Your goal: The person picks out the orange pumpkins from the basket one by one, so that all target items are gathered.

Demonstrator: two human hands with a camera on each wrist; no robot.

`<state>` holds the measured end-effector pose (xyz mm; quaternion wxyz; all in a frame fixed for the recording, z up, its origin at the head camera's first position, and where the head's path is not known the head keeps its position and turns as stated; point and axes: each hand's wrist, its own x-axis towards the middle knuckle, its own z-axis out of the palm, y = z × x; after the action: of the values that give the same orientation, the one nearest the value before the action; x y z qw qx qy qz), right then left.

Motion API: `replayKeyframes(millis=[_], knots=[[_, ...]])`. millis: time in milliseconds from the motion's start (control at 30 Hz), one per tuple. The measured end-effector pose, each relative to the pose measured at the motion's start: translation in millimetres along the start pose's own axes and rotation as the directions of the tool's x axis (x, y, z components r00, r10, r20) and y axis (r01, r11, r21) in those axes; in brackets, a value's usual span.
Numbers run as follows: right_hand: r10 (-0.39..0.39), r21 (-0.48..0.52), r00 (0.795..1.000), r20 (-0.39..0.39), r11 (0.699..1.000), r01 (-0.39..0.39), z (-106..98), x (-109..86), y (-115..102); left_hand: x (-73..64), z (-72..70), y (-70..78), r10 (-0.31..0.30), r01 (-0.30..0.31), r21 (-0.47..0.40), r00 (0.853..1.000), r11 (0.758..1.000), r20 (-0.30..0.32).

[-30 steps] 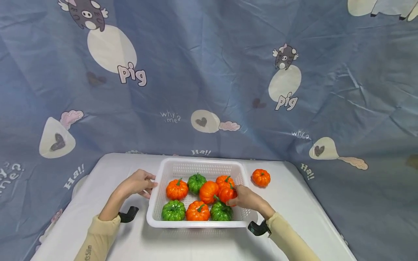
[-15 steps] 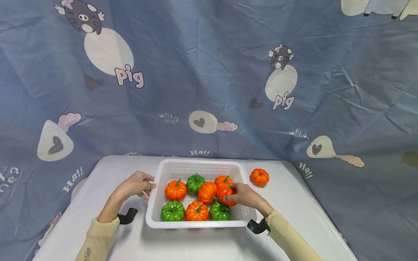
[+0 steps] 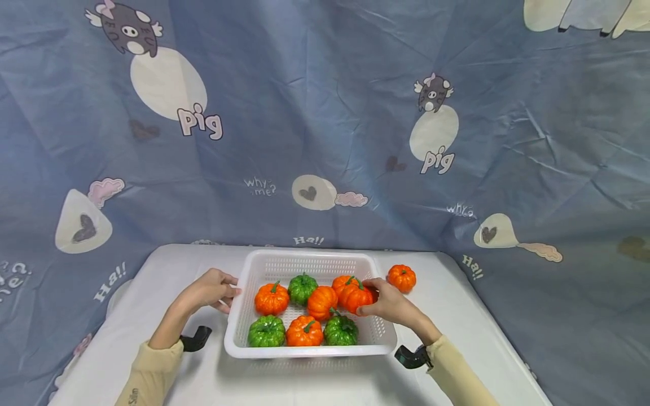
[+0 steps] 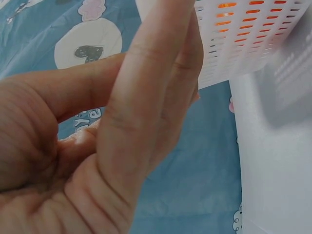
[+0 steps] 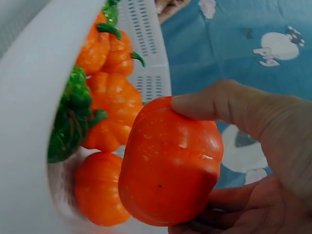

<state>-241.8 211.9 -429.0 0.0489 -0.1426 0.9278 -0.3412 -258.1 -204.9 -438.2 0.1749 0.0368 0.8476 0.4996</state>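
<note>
In the head view my right hand (image 3: 398, 307) holds an orange mini pumpkin (image 3: 358, 298) over the right end of a white plastic basket (image 3: 310, 353). The right wrist view shows the thumb on one side of this pumpkin (image 5: 170, 163) and fingers on the other, its smooth ribbed surface toward the camera. At the basket's left side, my left hand (image 3: 210, 288) rests its fingertips right at the rim, fingers fairly straight and holding nothing in the palm. Several more orange pumpkins (image 3: 271, 299) and green pumpkins (image 3: 267, 331) sit inside the basket.
One orange pumpkin (image 3: 402, 278) stands on the white table (image 3: 284, 386), just right of the basket's far corner. A blue cloth (image 3: 325, 113) with printed pigs hangs behind the table and along its sides.
My right hand has drawn the held pumpkin slightly up and to the right, away from the others. The left hand stays at the basket's rim. The head view has shifted a little.
</note>
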Motion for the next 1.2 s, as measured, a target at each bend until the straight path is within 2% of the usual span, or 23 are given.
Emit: replayKeyframes(millis=[133,233,333,500,667,967,1200], knots=[[0.004,0.095,1.0,0.0,0.995,-0.004,-13.1,-5.8,6.1,-0.1,0.3,-0.1,0.003,-0.003,0.006,1.0,1.0,-0.003],[0.002,0.191,1.0,0.006,0.982,-0.003,-24.8,-9.5,14.3,-0.1,0.4,-0.9,0.008,-0.008,0.0,1.0,1.0,-0.001],[0.004,0.249,1.0,-0.018,0.969,0.001,-37.4,-12.9,25.6,-0.5,0.6,-1.2,0.009,-0.009,-0.005,1.0,1.0,0.002],[0.043,0.224,0.993,-0.113,0.975,-0.017,-60.6,-17.6,51.3,-1.3,0.6,0.1,0.014,-0.014,-0.001,1.0,1.0,0.003],[0.123,0.182,0.977,-0.173,0.979,-0.09,-75.4,-19.1,86.5,-0.6,1.5,-0.2,0.013,-0.013,-0.004,1.0,1.0,0.002],[0.254,0.218,0.949,-0.184,0.952,-0.213,-70.6,-15.1,147.7,-0.3,1.6,-1.0,0.004,-0.004,-0.007,1.0,1.0,-0.003],[0.316,0.262,0.934,-0.165,0.927,-0.268,-58.6,-9.6,183.3,-1.2,2.0,1.1,0.004,-0.004,0.003,1.0,1.0,-0.008]])
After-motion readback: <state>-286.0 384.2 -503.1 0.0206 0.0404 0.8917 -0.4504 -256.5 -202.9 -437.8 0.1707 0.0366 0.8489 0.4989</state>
